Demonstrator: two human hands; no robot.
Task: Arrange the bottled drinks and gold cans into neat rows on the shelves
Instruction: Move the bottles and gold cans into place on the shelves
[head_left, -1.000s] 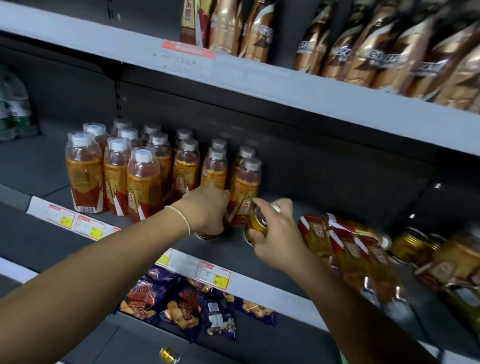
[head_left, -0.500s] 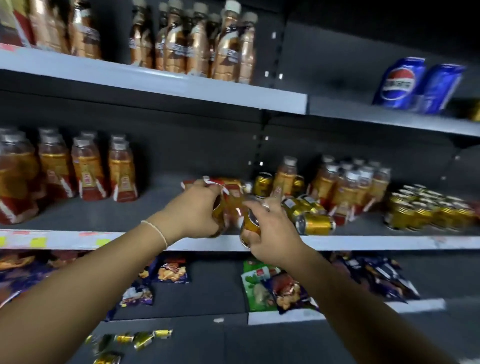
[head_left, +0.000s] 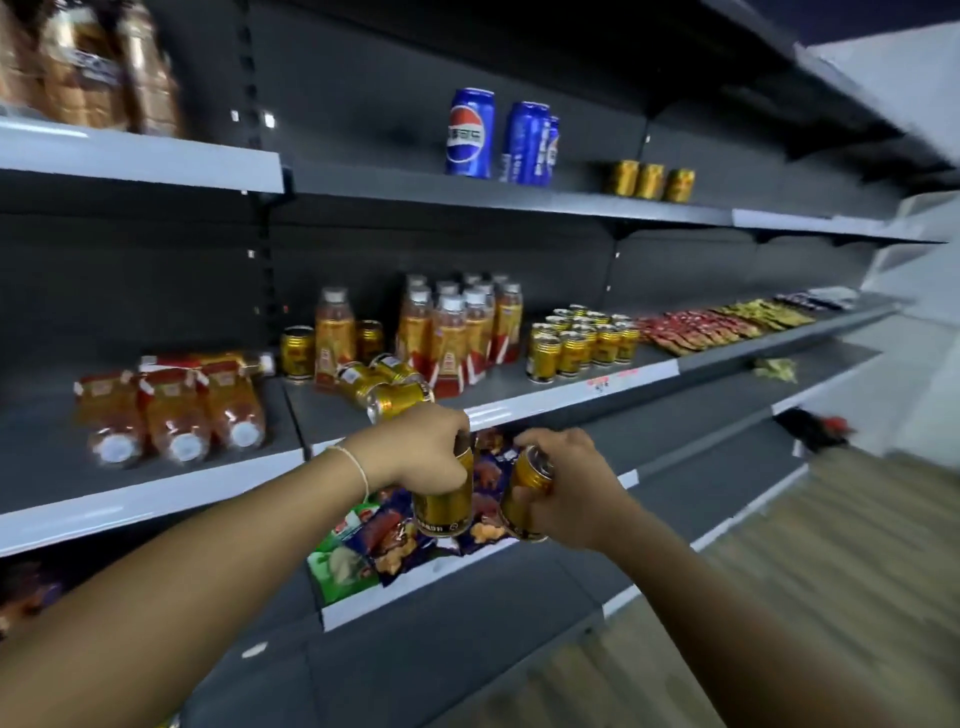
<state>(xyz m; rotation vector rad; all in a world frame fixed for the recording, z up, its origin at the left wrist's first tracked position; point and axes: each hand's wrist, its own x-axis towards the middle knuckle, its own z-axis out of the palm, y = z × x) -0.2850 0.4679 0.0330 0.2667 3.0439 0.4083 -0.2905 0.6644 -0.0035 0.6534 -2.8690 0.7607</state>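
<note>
My left hand (head_left: 421, 449) grips a gold can (head_left: 445, 506) from above, held in front of the middle shelf (head_left: 545, 402). My right hand (head_left: 574, 488) grips a second gold can (head_left: 524, 491), tilted, just to the right of the first. On the shelf behind lie several toppled gold cans (head_left: 387, 387). Three orange bottles (head_left: 171, 413) lie flat at the left. A lone bottle (head_left: 334, 338) stands between two upright cans. A block of upright bottles (head_left: 460, 327) and a neat block of gold cans (head_left: 582, 340) stand further right.
Blue cola cans (head_left: 470, 132) and three small gold cans (head_left: 649, 181) stand on the upper shelf. Snack packets (head_left: 384, 540) fill the shelf below my hands. Red and yellow flat packets (head_left: 722, 322) lie at the middle shelf's right end. Wooden floor (head_left: 831, 571) shows at right.
The view has swung right along the shelves. Both hands, each holding a gold can, have come away from the bottle rows and now hang lower, in front of the shelf edge.
</note>
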